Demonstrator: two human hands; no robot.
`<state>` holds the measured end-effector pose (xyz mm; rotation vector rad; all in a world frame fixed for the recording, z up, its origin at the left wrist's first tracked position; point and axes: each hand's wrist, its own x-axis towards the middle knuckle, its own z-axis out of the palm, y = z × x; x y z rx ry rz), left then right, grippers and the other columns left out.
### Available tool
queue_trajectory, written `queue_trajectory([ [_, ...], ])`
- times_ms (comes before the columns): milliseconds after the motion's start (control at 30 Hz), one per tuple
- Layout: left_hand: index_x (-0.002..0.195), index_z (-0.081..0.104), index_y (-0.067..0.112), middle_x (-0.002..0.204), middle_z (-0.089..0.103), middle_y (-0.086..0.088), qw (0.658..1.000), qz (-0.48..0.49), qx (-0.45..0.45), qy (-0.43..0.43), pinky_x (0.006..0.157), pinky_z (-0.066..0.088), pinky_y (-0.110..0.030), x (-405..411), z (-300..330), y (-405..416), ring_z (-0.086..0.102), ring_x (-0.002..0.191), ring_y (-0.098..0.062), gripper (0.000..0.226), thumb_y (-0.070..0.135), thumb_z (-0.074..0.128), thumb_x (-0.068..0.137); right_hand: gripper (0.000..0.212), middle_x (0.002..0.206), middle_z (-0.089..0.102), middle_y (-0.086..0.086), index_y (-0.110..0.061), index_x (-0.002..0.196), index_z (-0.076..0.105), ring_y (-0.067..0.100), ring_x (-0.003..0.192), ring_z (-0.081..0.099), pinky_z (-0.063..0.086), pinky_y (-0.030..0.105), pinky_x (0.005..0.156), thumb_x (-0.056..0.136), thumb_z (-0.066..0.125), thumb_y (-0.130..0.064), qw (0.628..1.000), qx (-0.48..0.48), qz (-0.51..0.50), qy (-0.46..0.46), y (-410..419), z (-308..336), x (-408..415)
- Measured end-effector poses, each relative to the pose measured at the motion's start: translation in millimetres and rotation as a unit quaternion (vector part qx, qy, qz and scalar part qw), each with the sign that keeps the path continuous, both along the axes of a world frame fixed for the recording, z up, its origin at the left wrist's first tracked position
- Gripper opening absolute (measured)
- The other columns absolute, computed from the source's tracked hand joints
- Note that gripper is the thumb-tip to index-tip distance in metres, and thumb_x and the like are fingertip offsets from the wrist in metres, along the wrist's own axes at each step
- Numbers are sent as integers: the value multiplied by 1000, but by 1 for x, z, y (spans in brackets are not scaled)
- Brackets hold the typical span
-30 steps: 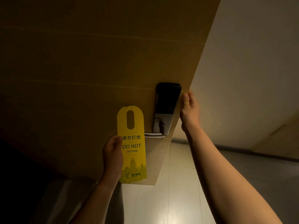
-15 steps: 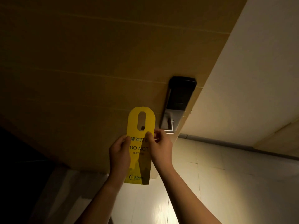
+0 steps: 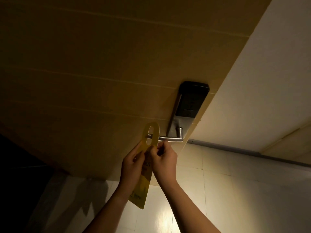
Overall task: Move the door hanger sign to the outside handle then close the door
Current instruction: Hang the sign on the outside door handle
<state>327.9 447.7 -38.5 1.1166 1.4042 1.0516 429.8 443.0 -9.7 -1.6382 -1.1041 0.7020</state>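
Door hanger sign (image 3: pixel 146 167): pinched by both hands, L grip (image 3: pixel 133 167) & R grip (image 3: pixel 164 163). Slot level w/ lever handle (image 3: pixel 165 138) tip; handle axis horizontal, extends right. R hand nearer.

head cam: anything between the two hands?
Only the yellow door hanger sign: left hand and right hand pinch it from opposite sides, its slot over the lever handle tip.

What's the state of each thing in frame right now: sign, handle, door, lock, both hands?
door hanger sign: yellow, held in both hands, slot lined up at the handle's tip, not yet hung
door handle: lever level, tip showing through the slot
door: open
lock panel: dark, no light showing
left hand: gripping the sign
right hand: pinching the sign's edge
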Motion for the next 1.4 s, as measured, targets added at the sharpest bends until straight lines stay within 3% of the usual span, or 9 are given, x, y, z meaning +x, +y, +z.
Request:
queue_trajectory([
  [233,113,57,48,106,68,15,1000,6,-21,-8,83,57,-32,3,-11,-1,67,97,-12,26,28,51,97,24,65,58,-14,-36,70,50,0,71,59,47,10,50,88,63,-25,998,-11,20,-55,2,-8,1],
  [433,126,58,37,102,69,18,999,-9,-32,-8,68,54,-15,9,-17,-2,69,91,-6,31,27,50,98,21,67,61,-10,-34,72,51,7,64,62,57,24,57,89,61,-26,998,-18,24,-59,-3,-15,5],
  [667,124,46,54,123,65,7,999,-12,-37,3,92,55,-45,31,-19,-17,64,107,-15,40,45,58,87,22,65,57,-12,-35,71,49,6,67,58,50,22,53,88,61,-31,998,-9,-12,-56,-22,-24,33],
  [767,126,37,66,130,62,2,1000,4,-21,0,90,56,-46,43,-17,-25,63,112,-18,55,53,60,79,18,66,58,-11,-32,72,51,10,66,58,52,30,55,88,61,-32,998,-20,-25,-50,-29,-27,46],
  [867,116,33,79,131,62,2,1000,10,-15,-5,88,57,-46,55,-18,-30,64,111,-17,53,56,61,76,17,63,58,-11,-32,73,53,6,66,59,49,21,51,87,62,-32,999,-18,-37,-34,-33,-28,57],
  [1000,117,34,77,131,62,3,1000,11,-13,2,89,57,-45,66,-16,-32,63,113,-16,55,54,63,77,17,64,57,-10,-31,73,55,2,66,56,45,16,50,88,62,-30,999,-20,-40,-19,-35,-27,69],
  [1133,134,32,59,127,64,-2,1000,6,-27,1,89,56,-47,76,-16,-30,65,109,-20,66,37,70,84,14,67,58,-11,-31,77,58,-1,65,55,43,11,53,90,62,-27,999,-12,-36,-5,-37,-28,82],
  [1267,108,58,47,106,73,6,999,-22,-39,4,85,58,-46,83,-20,-23,70,94,-14,31,34,71,84,13,74,63,-14,-35,83,61,-1,72,59,45,9,57,92,61,-25,999,-20,-26,10,-39,-30,94],
  [1400,90,63,46,89,74,12,998,-36,-49,28,81,58,-48,88,-20,-19,71,84,-13,13,37,70,83,12,79,66,-15,-36,87,63,-1,75,62,47,9,59,92,62,-25,998,-31,-24,39,-39,-34,102],
])
